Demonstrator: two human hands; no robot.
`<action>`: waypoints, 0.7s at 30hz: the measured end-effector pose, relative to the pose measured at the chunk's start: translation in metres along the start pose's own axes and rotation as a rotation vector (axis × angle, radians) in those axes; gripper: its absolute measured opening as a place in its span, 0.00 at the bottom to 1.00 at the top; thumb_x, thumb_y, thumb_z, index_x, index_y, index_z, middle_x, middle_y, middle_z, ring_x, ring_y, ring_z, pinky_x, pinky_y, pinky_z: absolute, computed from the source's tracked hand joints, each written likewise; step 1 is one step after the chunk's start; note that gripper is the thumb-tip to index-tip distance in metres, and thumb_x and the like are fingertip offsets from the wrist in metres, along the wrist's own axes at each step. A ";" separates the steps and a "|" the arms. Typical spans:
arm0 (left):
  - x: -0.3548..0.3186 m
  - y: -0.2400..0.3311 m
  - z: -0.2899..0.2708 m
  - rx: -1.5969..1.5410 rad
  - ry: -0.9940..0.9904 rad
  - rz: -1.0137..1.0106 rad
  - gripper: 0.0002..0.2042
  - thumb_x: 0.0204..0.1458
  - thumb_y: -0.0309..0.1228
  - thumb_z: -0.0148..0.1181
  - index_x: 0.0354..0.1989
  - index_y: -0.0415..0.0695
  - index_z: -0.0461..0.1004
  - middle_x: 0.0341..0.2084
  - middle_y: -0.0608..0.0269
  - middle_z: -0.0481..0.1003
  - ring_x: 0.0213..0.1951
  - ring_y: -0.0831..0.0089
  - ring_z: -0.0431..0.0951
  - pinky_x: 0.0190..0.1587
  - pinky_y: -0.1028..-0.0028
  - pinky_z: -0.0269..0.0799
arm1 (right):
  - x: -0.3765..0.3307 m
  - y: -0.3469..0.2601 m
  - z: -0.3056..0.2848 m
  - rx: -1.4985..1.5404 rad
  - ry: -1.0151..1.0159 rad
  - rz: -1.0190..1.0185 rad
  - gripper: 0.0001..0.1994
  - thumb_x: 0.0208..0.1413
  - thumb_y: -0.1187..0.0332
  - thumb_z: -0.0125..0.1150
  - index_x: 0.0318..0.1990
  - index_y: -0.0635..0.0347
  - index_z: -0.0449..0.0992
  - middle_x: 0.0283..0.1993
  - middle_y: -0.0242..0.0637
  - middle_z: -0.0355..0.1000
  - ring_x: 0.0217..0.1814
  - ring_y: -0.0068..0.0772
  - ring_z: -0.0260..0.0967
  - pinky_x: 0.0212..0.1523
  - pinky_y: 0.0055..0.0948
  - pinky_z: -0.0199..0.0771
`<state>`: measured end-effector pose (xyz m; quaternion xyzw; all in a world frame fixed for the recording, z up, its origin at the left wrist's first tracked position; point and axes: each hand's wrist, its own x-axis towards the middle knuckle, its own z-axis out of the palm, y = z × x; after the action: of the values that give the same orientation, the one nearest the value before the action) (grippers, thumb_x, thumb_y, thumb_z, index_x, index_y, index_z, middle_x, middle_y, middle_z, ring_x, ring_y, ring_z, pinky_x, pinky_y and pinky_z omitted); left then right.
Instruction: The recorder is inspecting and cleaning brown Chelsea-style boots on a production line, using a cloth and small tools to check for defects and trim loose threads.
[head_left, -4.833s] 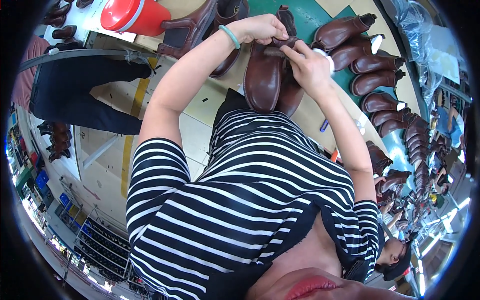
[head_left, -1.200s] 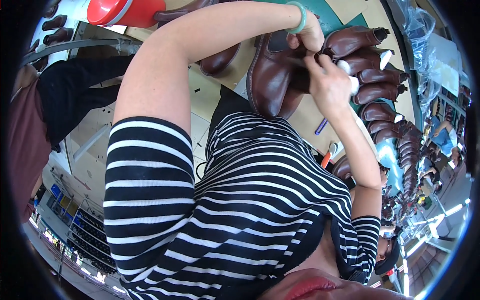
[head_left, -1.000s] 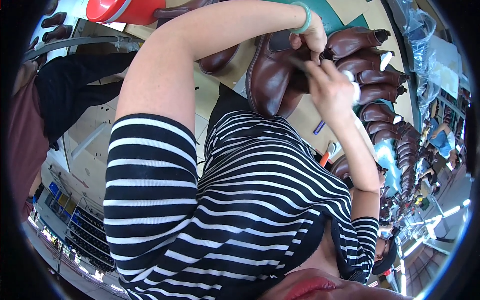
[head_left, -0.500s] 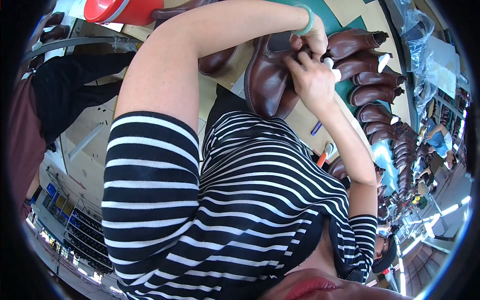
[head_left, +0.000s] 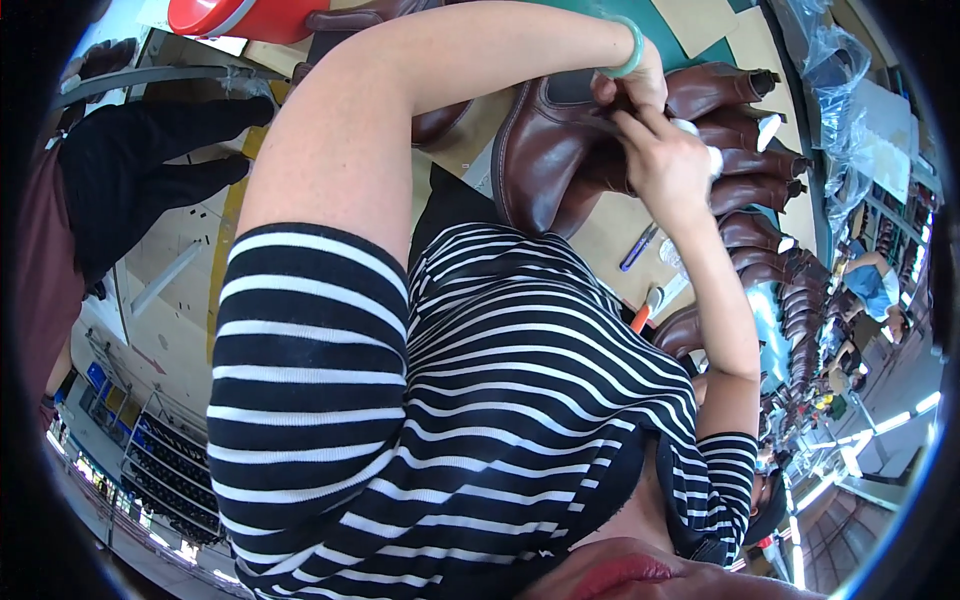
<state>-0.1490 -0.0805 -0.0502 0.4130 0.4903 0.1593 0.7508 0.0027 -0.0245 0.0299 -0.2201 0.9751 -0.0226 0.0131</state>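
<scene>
A brown leather ankle boot (head_left: 540,150) with a dark elastic side panel stands tilted in front of me, close to my striped shirt. My left hand (head_left: 640,82), with a pale green bangle at the wrist, curls its fingers at the boot's upper opening. From the right, my right hand (head_left: 668,165) meets it there, fingers bent and pressed against the boot's top edge. Small white bits (head_left: 714,160) show at the outer side of that hand; what they are I cannot tell. The fingertips of both hands are partly hidden by each other and the leather.
More brown boots (head_left: 715,88) lie in a row along the right side of the table. A blue pen (head_left: 638,248) and an orange-handled tool (head_left: 642,315) lie near me. A red bucket (head_left: 205,15) stands at far left; a person in dark trousers (head_left: 120,170) is at the left.
Both hands have shifted slightly right, along with the boot's upper part. A clear object beside the pen has come into view as my right forearm moved.
</scene>
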 end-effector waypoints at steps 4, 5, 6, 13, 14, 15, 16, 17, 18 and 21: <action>-0.002 0.006 0.008 0.137 0.216 -0.169 0.12 0.50 0.37 0.50 0.17 0.50 0.61 0.06 0.68 0.52 0.08 0.76 0.52 0.12 0.75 0.49 | -0.011 0.004 -0.034 -0.004 -0.113 0.110 0.12 0.44 0.74 0.58 0.39 0.52 0.77 0.29 0.33 0.68 0.25 0.38 0.72 0.27 0.35 0.72; 0.003 0.004 0.004 0.093 0.208 -0.181 0.09 0.48 0.36 0.51 0.20 0.49 0.62 0.07 0.68 0.53 0.08 0.76 0.52 0.12 0.75 0.49 | -0.008 0.000 -0.029 0.047 -0.032 0.060 0.12 0.44 0.74 0.58 0.39 0.52 0.77 0.29 0.33 0.67 0.26 0.38 0.72 0.26 0.35 0.72; 0.004 0.002 0.002 0.096 0.209 -0.178 0.09 0.48 0.36 0.51 0.20 0.49 0.62 0.07 0.68 0.53 0.08 0.76 0.52 0.12 0.75 0.49 | -0.004 -0.007 -0.020 0.099 0.049 0.009 0.12 0.44 0.75 0.58 0.39 0.52 0.77 0.28 0.34 0.67 0.26 0.37 0.72 0.26 0.35 0.72; -0.002 0.004 0.005 0.083 0.161 -0.108 0.14 0.53 0.34 0.50 0.16 0.46 0.59 0.05 0.67 0.54 0.06 0.76 0.52 0.11 0.75 0.49 | -0.010 0.003 -0.014 0.020 -0.009 0.057 0.13 0.44 0.74 0.58 0.40 0.50 0.77 0.28 0.34 0.67 0.25 0.38 0.71 0.26 0.35 0.71; -0.004 0.004 0.006 0.074 0.163 -0.109 0.14 0.53 0.34 0.50 0.16 0.46 0.59 0.05 0.67 0.54 0.06 0.76 0.52 0.11 0.75 0.49 | -0.015 0.006 -0.024 -0.003 -0.076 0.103 0.13 0.44 0.74 0.59 0.40 0.50 0.77 0.28 0.33 0.67 0.25 0.37 0.71 0.26 0.34 0.71; -0.006 0.003 0.007 0.055 0.185 -0.132 0.15 0.54 0.35 0.50 0.17 0.46 0.60 0.05 0.67 0.54 0.06 0.75 0.52 0.11 0.75 0.49 | -0.017 0.006 -0.026 0.021 -0.096 0.104 0.14 0.43 0.74 0.59 0.40 0.51 0.77 0.28 0.33 0.67 0.25 0.38 0.71 0.26 0.34 0.71; -0.005 0.006 0.006 0.054 0.202 -0.149 0.16 0.55 0.37 0.51 0.18 0.46 0.60 0.05 0.68 0.54 0.06 0.75 0.52 0.11 0.75 0.49 | -0.019 0.006 -0.030 0.035 -0.115 0.121 0.14 0.43 0.74 0.60 0.40 0.51 0.77 0.28 0.34 0.67 0.25 0.38 0.71 0.26 0.35 0.71; -0.004 0.006 0.006 0.057 0.218 -0.169 0.15 0.57 0.38 0.50 0.20 0.45 0.61 0.05 0.67 0.54 0.06 0.75 0.53 0.11 0.75 0.49 | -0.016 0.002 -0.026 0.087 -0.057 0.062 0.14 0.42 0.74 0.59 0.41 0.52 0.77 0.28 0.34 0.67 0.26 0.39 0.71 0.27 0.35 0.71; -0.004 0.007 0.005 0.065 0.216 -0.166 0.15 0.57 0.38 0.50 0.20 0.45 0.61 0.05 0.67 0.54 0.06 0.75 0.53 0.11 0.75 0.49 | -0.010 -0.006 -0.017 0.139 0.000 0.003 0.14 0.42 0.74 0.59 0.41 0.52 0.77 0.28 0.34 0.67 0.26 0.39 0.71 0.27 0.36 0.72; 0.004 0.010 -0.003 0.081 0.034 -0.146 0.11 0.53 0.35 0.52 0.19 0.51 0.64 0.07 0.70 0.54 0.06 0.77 0.52 0.10 0.78 0.46 | 0.005 -0.017 0.011 0.048 -0.002 -0.067 0.13 0.43 0.73 0.58 0.40 0.53 0.77 0.29 0.35 0.67 0.30 0.37 0.72 0.29 0.36 0.71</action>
<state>-0.1480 -0.0709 -0.0454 0.4035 0.5379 0.0914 0.7345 0.0056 -0.0420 0.0196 -0.2525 0.9663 -0.0462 0.0188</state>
